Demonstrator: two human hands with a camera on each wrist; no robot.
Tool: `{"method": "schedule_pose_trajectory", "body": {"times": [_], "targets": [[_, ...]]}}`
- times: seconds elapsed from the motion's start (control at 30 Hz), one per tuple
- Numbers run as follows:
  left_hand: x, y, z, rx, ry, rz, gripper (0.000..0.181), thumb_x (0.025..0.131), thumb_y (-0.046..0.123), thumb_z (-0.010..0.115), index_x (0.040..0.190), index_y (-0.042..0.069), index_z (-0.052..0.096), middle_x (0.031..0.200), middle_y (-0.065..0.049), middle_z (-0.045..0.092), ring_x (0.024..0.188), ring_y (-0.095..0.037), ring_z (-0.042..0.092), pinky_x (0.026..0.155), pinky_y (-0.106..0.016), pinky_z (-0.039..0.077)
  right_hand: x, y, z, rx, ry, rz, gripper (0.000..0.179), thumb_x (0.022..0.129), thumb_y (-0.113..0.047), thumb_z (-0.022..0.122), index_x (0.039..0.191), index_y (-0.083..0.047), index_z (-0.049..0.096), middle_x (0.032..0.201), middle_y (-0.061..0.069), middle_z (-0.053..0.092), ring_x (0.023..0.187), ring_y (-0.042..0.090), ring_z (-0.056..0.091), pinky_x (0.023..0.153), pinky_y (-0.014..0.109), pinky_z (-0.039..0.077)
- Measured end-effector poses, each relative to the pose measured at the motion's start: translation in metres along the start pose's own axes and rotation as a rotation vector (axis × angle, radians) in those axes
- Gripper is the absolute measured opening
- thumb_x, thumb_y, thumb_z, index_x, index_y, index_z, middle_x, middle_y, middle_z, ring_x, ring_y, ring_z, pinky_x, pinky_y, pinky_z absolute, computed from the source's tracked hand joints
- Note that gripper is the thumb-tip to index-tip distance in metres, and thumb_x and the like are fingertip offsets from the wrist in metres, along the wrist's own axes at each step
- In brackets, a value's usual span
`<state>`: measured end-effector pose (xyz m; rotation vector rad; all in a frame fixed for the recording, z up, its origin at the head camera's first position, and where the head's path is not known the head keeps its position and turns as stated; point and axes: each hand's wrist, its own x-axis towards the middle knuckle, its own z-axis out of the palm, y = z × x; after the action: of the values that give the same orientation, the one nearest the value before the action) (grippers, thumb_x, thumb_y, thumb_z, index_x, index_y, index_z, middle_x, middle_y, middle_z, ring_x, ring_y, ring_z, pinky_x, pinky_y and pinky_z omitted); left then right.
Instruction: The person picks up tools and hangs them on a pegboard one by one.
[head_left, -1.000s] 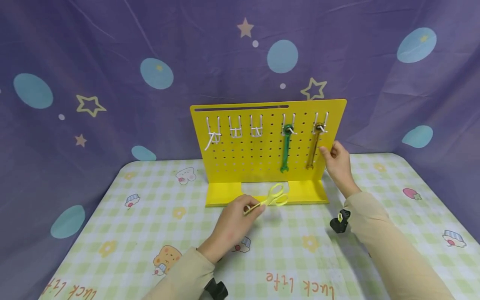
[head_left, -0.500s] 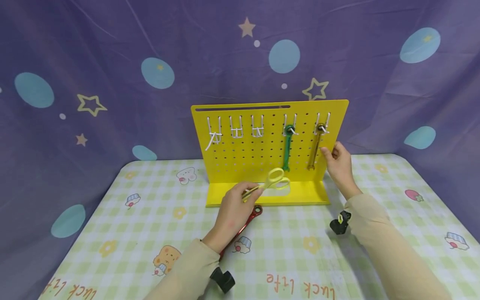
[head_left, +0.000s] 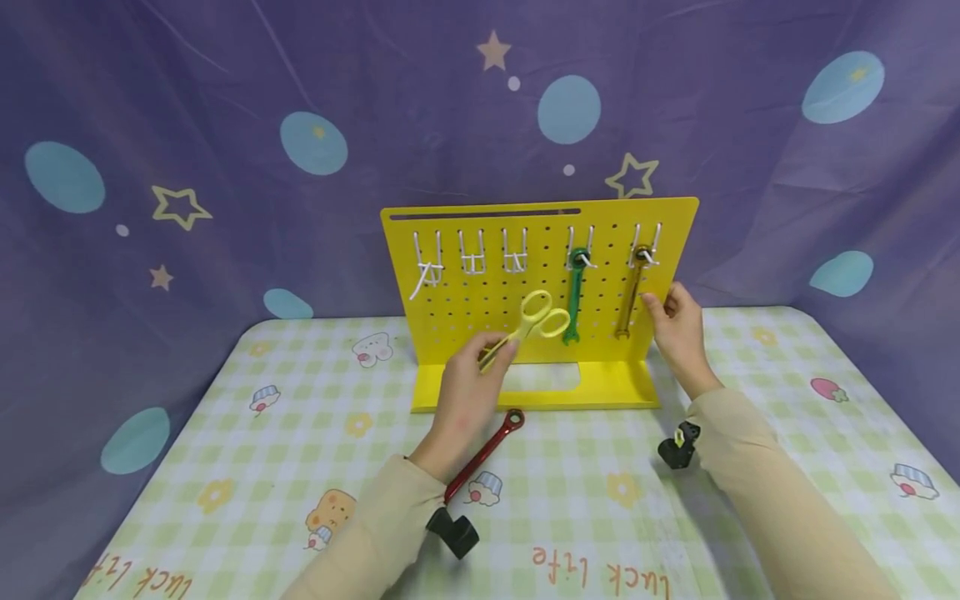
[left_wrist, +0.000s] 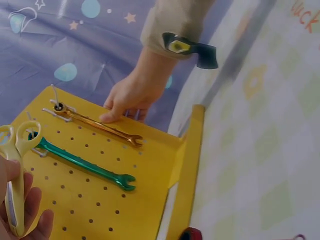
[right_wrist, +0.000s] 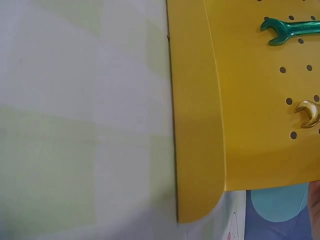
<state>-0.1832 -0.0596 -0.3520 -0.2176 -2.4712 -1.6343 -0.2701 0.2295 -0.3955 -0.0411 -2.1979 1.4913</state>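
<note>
Yellow scissors [head_left: 528,321] are pinched at the blades by my left hand [head_left: 471,387], the finger loops pointing up and to the right. They are in front of the lower middle of a yellow pegboard [head_left: 480,317]. My right hand [head_left: 678,337] grips the board's right edge, thumb on the front face. A green wrench [head_left: 575,296] and a gold wrench [head_left: 630,296] hang from white hooks on the right half. Below my left hand lies a red wrench [head_left: 483,457], its lower end hidden by the left forearm.
Three white hooks, among them the leftmost hook [head_left: 427,267], bear nothing on the board's left half. The board's foot [head_left: 615,385] stands on a checked tablecloth [head_left: 570,517]. Behind hangs a purple curtain [head_left: 420,100].
My left hand has lifted the scissors up towards the board, their loops tilting more upright. The red wrench has come into sight beneath it. My right hand stays on the edge.
</note>
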Motion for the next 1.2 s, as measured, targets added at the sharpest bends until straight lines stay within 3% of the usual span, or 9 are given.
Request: {"method": "schedule_pose_trajectory", "body": {"times": [0.17, 0.37, 0.6, 0.87, 1.1, 1.2], "targets": [[0.005, 0.005, -0.001, -0.020, 0.036, 0.041, 0.030, 0.099, 0.036, 0.062, 0.118, 0.013, 0.066, 0.113, -0.002, 0.068, 0.114, -0.020, 0.060, 0.098, -0.044, 0.048, -0.001, -0.003, 0.001, 0.012, 0.004, -0.006, 0.034, 0.099, -0.021, 0.057, 0.115, 0.009, 0.057, 0.108, 0.025, 0.065, 0.078, 0.007, 0.053, 0.065, 0.016, 0.040], [0.013, 0.009, -0.003, -0.022, 0.063, 0.064, 0.029, 0.100, 0.033, 0.061, 0.117, 0.010, 0.066, 0.110, -0.005, 0.068, 0.108, -0.022, 0.060, 0.097, -0.045, 0.046, -0.015, -0.037, -0.002, 0.002, -0.001, -0.013, 0.027, 0.101, -0.011, 0.055, 0.110, 0.014, 0.055, 0.104, 0.028, 0.064, 0.076, 0.013, 0.054, 0.064, 0.016, 0.039], [0.022, 0.007, -0.003, -0.039, 0.091, 0.069, 0.031, 0.102, 0.034, 0.057, 0.120, 0.009, 0.063, 0.111, -0.006, 0.066, 0.109, -0.022, 0.058, 0.099, -0.046, 0.043, -0.001, -0.002, 0.004, 0.027, 0.035, -0.018, 0.031, 0.098, -0.019, 0.058, 0.110, 0.009, 0.058, 0.101, 0.015, 0.066, 0.076, 0.005, 0.054, 0.065, 0.017, 0.040], [0.033, 0.001, 0.000, -0.050, 0.075, 0.048, 0.030, 0.103, 0.035, 0.054, 0.120, 0.011, 0.061, 0.103, -0.002, 0.064, 0.090, -0.020, 0.057, 0.085, -0.040, 0.046, -0.001, -0.001, 0.003, 0.019, 0.025, -0.004, 0.031, 0.099, -0.024, 0.058, 0.109, 0.006, 0.058, 0.098, 0.004, 0.066, 0.078, 0.003, 0.054, 0.066, 0.018, 0.041], [0.042, -0.003, 0.005, -0.052, 0.063, 0.007, 0.030, 0.104, 0.034, 0.053, 0.122, 0.011, 0.060, 0.107, -0.006, 0.064, 0.085, -0.021, 0.052, 0.079, -0.036, 0.042, -0.008, -0.018, 0.000, 0.017, 0.015, -0.025, 0.027, 0.100, -0.013, 0.055, 0.107, 0.012, 0.056, 0.102, 0.026, 0.065, 0.073, 0.006, 0.051, 0.063, 0.017, 0.039], [0.046, -0.006, 0.009, -0.055, 0.057, -0.004, 0.030, 0.104, 0.033, 0.051, 0.122, 0.010, 0.059, 0.108, -0.010, 0.064, 0.084, -0.021, 0.052, 0.079, -0.036, 0.042, -0.007, -0.017, 0.000, 0.010, 0.016, -0.019, 0.028, 0.100, -0.014, 0.055, 0.107, 0.012, 0.056, 0.103, 0.026, 0.064, 0.074, 0.005, 0.052, 0.064, 0.016, 0.039]]}}
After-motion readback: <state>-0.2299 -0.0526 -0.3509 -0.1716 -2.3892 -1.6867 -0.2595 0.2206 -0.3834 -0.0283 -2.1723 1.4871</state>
